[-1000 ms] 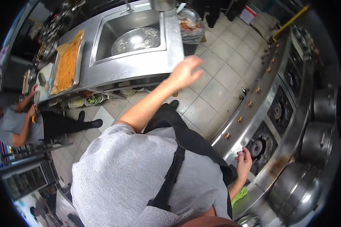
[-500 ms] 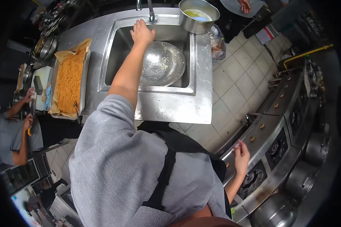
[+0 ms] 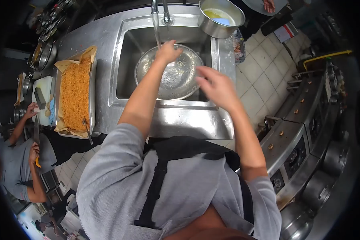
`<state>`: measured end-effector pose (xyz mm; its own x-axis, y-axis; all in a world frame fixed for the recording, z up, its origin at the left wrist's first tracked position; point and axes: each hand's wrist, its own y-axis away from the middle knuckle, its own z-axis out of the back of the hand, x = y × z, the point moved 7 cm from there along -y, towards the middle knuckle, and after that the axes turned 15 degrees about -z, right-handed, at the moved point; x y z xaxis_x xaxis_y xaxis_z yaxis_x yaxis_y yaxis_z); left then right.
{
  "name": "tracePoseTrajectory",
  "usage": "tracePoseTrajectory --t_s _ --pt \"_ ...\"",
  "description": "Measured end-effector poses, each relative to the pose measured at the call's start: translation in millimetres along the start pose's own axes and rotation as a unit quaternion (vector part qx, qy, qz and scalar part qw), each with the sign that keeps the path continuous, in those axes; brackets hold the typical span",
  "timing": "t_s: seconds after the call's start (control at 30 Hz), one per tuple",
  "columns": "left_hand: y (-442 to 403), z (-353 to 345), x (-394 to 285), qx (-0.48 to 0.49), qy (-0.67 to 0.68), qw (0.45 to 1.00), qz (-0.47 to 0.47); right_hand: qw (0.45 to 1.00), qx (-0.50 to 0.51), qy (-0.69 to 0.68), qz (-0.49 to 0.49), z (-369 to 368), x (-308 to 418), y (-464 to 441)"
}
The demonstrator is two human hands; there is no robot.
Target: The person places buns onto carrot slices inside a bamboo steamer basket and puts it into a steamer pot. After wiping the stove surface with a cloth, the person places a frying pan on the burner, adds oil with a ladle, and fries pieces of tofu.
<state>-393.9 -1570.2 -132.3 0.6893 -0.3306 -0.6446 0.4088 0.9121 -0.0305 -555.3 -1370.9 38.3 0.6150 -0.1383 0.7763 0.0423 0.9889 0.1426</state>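
A large round metal colander (image 3: 173, 82), with pale food bits stuck inside, sits in the steel sink (image 3: 126, 82). Water runs from the faucet (image 3: 155, 10) down to the colander's far left side. My left hand (image 3: 169, 53) is over the colander's far part beside the stream, thumb apart and nothing visible in it; whether it touches the metal is unclear. Slightly blurred, my right hand (image 3: 217, 86) reaches to the colander's right rim with fingers stretched and holding nothing.
On the counter's left stands a paper-lined tray (image 3: 93, 90) of orange crumbly food with a utensil. A metal pot (image 3: 216, 29) holding yellowish liquid sits at the sink's back right corner. Stoves (image 3: 294, 132) line the right. At left, another person's hands (image 3: 34, 152) hold a knife.
Water now flows from the faucet. My left hand has come down from beside the faucet to over the colander. My right hand has swung from beside the stove to the sink.
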Motion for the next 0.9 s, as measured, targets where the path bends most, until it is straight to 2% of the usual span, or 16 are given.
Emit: tracePoseTrajectory --t_s 0.03,0.07,0.13,0.17,0.23,0.27,0.37,0.4,0.47,0.5,0.57,0.63,0.73,0.8,0.87,0.9 --pt "13.8 16.0 -15.2 0.021 -0.077 0.997 0.011 0.998 0.011 0.027 0.064 -27.6 25.2 -15.6" --pt "23.9 23.7 -17.3 0.014 -0.082 0.996 0.010 0.990 0.019 0.054 0.128 -55.5 45.0 -29.5" --pt "35.3 36.5 -23.6 0.024 -0.226 0.973 -0.049 0.973 0.087 0.120 0.180 -113.1 63.5 -59.9" --pt "39.6 30.8 -10.8 0.021 -0.232 0.971 -0.050 0.972 0.083 0.116 0.185 -127.1 69.7 -74.6" --pt "58.0 28.5 -14.0 -0.184 -0.391 0.875 -0.217 0.967 0.081 0.201 0.133 -151.6 69.1 -104.0" --pt "60.5 35.0 -23.8 -0.184 -0.394 0.873 -0.221 0.968 0.077 0.198 0.134 -156.1 72.2 -120.7" --pt "66.0 45.5 -52.8 0.053 -0.366 0.928 -0.048 0.963 0.128 0.237 0.019 -160.5 61.6 -163.4" --pt "65.3 52.9 -62.0 0.054 -0.366 0.928 -0.048 0.963 0.129 0.237 0.018 -154.7 69.9 -164.9" --pt "69.0 52.3 -63.0 0.160 -0.322 0.933 0.007 0.921 0.273 0.275 -0.029 -164.4 70.1 -156.9" --pt "67.3 44.0 -49.2 0.159 -0.333 0.930 0.005 0.921 0.273 0.276 -0.029 -173.6 63.7 -153.4" --pt "60.8 7.6 1.9 0.126 -0.414 0.900 -0.047 0.965 0.161 0.207 0.017 -183.6 55.7 -136.8" --pt "65.6 -16.0 28.2 0.095 -0.481 0.866 -0.099 0.970 0.149 0.192 0.028 -181.8 49.8 -119.6" --pt "72.0 16.8 -17.7 0.171 -0.475 0.849 -0.154 0.968 0.134 0.208 0.047 -139.7 52.3 -79.8" --pt "37.8 23.1 23.3 0.241 -0.243 0.940 0.001 0.953 0.268 0.139 0.020 -118.3 23.3 -59.3" --pt "8.1 32.2 55.4 0.074 -0.141 0.984 -0.073 0.978 0.177 0.115 -0.012 -67.2 -10.3 -41.2" --pt "-22.7 20.6 107.8 0.042 -0.027 0.998 -0.036 0.989 0.112 0.100 -0.009 -39.0 -27.9 -25.0"
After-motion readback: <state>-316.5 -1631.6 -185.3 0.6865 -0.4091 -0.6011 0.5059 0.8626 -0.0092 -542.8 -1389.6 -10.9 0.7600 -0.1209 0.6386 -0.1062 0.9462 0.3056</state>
